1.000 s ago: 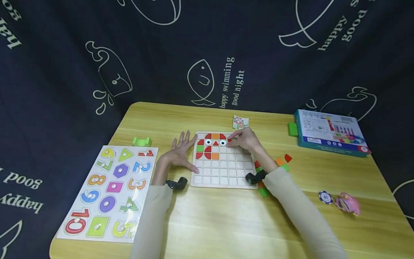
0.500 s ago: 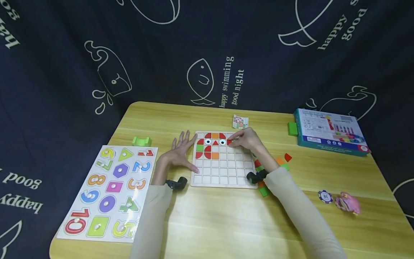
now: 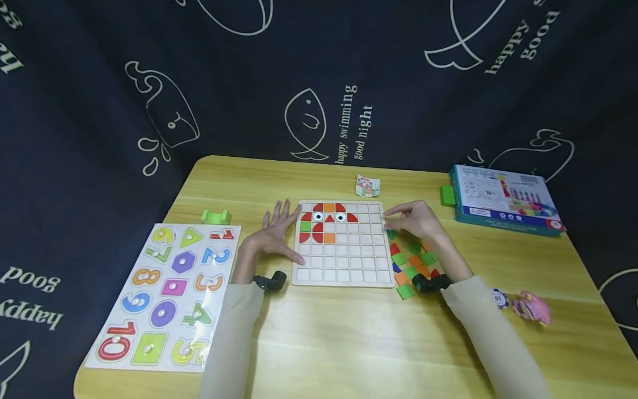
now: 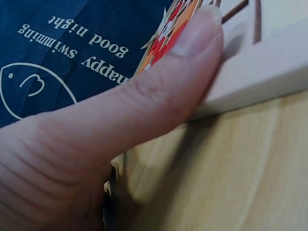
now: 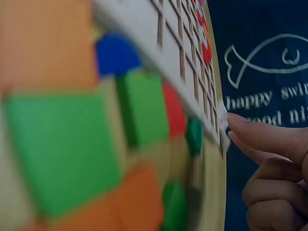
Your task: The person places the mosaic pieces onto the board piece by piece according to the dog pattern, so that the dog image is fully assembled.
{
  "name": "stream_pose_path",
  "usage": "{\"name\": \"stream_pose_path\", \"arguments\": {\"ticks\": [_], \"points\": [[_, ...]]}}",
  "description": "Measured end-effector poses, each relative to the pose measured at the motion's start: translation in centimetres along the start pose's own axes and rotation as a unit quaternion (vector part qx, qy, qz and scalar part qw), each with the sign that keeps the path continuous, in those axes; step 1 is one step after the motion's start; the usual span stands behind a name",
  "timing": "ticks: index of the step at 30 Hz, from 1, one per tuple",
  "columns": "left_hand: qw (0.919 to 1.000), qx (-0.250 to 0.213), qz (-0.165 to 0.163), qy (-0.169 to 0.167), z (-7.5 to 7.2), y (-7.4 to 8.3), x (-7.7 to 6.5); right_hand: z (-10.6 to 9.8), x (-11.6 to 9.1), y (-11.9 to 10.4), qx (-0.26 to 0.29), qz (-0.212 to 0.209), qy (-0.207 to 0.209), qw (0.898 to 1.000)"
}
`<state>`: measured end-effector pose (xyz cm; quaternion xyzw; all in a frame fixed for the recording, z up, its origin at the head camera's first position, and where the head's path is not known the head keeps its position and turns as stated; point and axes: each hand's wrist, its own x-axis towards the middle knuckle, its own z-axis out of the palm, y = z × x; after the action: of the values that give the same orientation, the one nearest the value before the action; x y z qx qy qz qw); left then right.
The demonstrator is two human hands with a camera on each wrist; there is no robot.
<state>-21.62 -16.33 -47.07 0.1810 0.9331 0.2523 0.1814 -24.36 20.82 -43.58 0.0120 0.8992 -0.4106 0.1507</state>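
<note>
Wooden table (image 3: 324, 343): grid board (image 3: 356, 260) touching left fingers (image 3: 293, 216), just beside right fingers (image 3: 400, 208).

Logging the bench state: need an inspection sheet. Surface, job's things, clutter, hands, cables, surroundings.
Surface: wood-grain table, glare in its near half.
Job's things: grid board, partly filled with red, orange, green and eye-patterned tiles; loose tiles beside its right edge; small card beyond its far edge.
Clutter: number puzzle at left, light-green block by its far edge; box at far right, green block beside it; chip and pink figure nearer.
Left hand: fingers spread, thumb over the grid board's left rim.
Right hand: by the grid board's right edge, no tile visible in it.
Cables: nothing seen.
Surroundings: dark cloth printed with fish, whales and lettering.
</note>
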Motion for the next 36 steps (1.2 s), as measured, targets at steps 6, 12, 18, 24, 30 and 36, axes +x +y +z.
{"name": "stream_pose_path", "arguments": {"ticks": [6, 12, 18, 24, 30, 36], "points": [[1.0, -0.005, 0.005, 0.0, 0.1, 0.0, 0.1, -3.2, -3.0, 4.3, -0.022, 0.018, -0.035, 0.999], [1.0, -0.006, 0.0, 0.004, -0.1, -0.2, 0.0, -3.8, -4.3, 6.1, -0.017, 0.034, -0.035, 0.999], [1.0, -0.006, 0.0, 0.002, 0.0, -0.3, 0.0, -2.9, -3.8, 5.6, -0.018, 0.025, -0.041, 0.999], [1.0, -0.008, 0.001, 0.0, 0.1, -0.2, 0.1, -2.4, -3.3, 4.8, -0.022, 0.0, -0.046, 0.999], [0.9999, -0.012, 0.003, 0.0, 0.1, -0.2, 0.1, -2.3, -3.3, 4.8, -0.054, 0.013, -0.038, 0.998], [0.9999, -0.01, 0.003, 0.003, 0.2, -0.3, 0.1, -2.5, -3.2, 4.7, -0.083, -0.002, -0.04, 0.996]]}}
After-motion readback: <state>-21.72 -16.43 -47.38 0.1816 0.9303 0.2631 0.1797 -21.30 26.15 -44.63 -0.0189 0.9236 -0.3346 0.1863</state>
